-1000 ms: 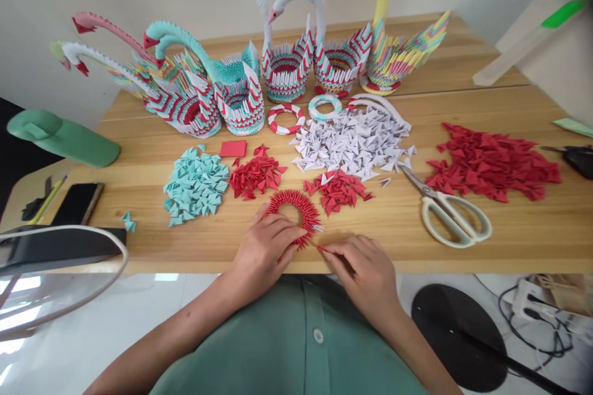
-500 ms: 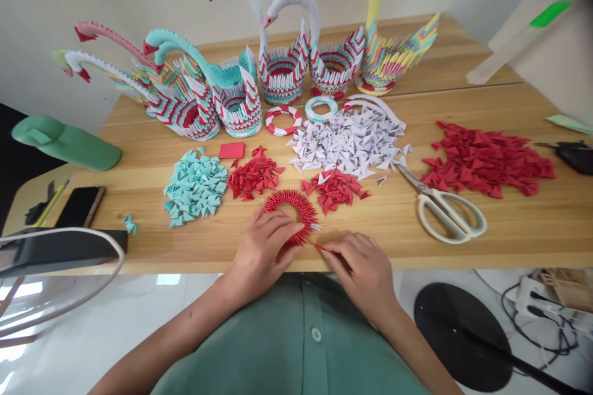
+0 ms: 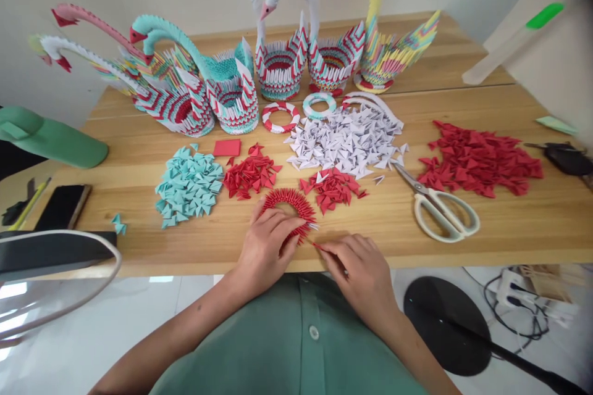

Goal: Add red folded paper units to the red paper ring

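Observation:
My left hand (image 3: 271, 244) is closed on the near left side of a red folded-paper ring (image 3: 290, 197), which lies at the table's front edge. A pair of white tips sticks out at the ring's right side. Just right of the ring, my right hand (image 3: 356, 262) pinches a small red folded-paper piece (image 3: 317, 245) between thumb and forefinger, apart from the ring. Close behind are two small heaps of red paper triangles (image 3: 336, 189), a heap of teal triangles (image 3: 189, 185) and a larger pile of white triangles (image 3: 347, 139).
Folded-paper swans (image 3: 282, 68) line the back. White-handled scissors (image 3: 445, 213) lie right, before a big red pile (image 3: 482, 157). Two small paper rings (image 3: 280, 117) sit midway. On the left are a green bottle (image 3: 60, 139), a phone (image 3: 62, 207) and a white cable (image 3: 111, 253).
The camera view has shifted slightly. My left hand keeps its hold on the ring, and my right hand still pinches the red piece beside it.

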`<action>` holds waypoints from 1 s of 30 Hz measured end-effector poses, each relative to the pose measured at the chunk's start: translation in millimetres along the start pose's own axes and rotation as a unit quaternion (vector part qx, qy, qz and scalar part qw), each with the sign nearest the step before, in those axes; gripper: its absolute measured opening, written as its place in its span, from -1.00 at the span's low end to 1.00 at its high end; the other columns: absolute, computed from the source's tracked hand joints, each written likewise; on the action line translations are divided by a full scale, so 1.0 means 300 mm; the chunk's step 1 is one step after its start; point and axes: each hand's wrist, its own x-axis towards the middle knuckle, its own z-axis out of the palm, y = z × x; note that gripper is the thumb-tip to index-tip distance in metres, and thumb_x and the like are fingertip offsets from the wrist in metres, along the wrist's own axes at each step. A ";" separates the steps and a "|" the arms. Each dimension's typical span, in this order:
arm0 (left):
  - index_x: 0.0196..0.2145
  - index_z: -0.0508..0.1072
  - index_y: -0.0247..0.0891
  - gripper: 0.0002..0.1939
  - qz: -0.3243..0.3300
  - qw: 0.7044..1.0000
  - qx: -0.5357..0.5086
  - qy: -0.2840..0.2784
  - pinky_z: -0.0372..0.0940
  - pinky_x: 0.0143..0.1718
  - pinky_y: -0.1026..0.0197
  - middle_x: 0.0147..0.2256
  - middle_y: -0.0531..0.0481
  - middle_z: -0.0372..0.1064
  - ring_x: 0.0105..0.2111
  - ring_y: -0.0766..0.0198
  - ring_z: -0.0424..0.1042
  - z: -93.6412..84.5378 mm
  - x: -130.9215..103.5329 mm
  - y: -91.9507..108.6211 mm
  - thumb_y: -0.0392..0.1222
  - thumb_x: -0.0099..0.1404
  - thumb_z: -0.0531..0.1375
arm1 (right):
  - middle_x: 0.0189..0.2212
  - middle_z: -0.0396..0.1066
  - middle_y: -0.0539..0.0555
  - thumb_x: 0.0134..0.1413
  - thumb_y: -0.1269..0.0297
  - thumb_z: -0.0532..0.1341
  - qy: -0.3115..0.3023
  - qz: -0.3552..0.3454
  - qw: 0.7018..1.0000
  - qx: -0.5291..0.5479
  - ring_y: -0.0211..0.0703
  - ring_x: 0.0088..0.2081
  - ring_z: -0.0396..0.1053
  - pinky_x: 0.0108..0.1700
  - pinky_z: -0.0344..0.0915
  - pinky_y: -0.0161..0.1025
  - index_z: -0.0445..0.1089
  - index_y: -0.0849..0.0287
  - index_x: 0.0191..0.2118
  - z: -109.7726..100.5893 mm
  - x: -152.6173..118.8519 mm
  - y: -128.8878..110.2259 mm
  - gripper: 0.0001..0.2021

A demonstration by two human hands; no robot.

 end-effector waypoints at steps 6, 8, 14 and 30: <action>-0.11 0.47 -0.25 -0.83 -0.017 0.998 -0.064 0.005 -0.02 0.29 -0.22 -0.27 -0.01 0.52 -0.20 0.21 0.45 -0.003 -0.005 -0.017 -0.37 0.37 0.18 | -0.32 0.51 0.06 0.22 0.44 0.23 0.011 0.005 1.000 0.020 -0.15 -0.27 0.36 -0.21 0.19 -0.19 0.43 0.18 -0.22 0.006 0.009 -0.003 -0.95; -0.10 0.46 -0.24 -0.82 -0.024 0.997 -0.079 0.008 0.00 0.29 -0.22 -0.27 -0.01 0.52 -0.21 0.22 0.45 -0.003 -0.007 -0.021 -0.39 0.37 0.17 | -0.27 0.52 0.06 0.21 0.42 0.25 0.016 0.014 1.000 0.020 -0.14 -0.21 0.39 -0.16 0.21 -0.17 0.43 0.15 -0.23 0.013 0.010 0.001 -0.95; -0.11 0.47 -0.20 -0.81 -0.048 0.991 -0.118 0.031 0.01 0.31 -0.22 -0.31 0.04 0.53 -0.28 0.26 0.48 -0.006 -0.009 -0.027 -0.40 0.36 0.19 | -0.30 0.55 0.02 0.20 0.42 0.26 0.013 0.021 0.999 0.034 -0.16 -0.24 0.43 -0.20 0.23 -0.16 0.43 0.10 -0.24 0.018 0.017 -0.002 -0.93; -0.14 0.50 -0.25 -0.81 -0.057 0.987 -0.144 0.049 -0.02 0.35 -0.20 -0.31 0.04 0.55 -0.29 0.32 0.50 -0.006 -0.006 -0.028 -0.44 0.33 0.20 | -0.36 0.57 0.01 0.16 0.50 0.27 0.027 -0.018 0.998 0.062 -0.18 -0.29 0.48 -0.25 0.29 -0.18 0.40 0.10 -0.25 0.018 0.026 0.000 -0.86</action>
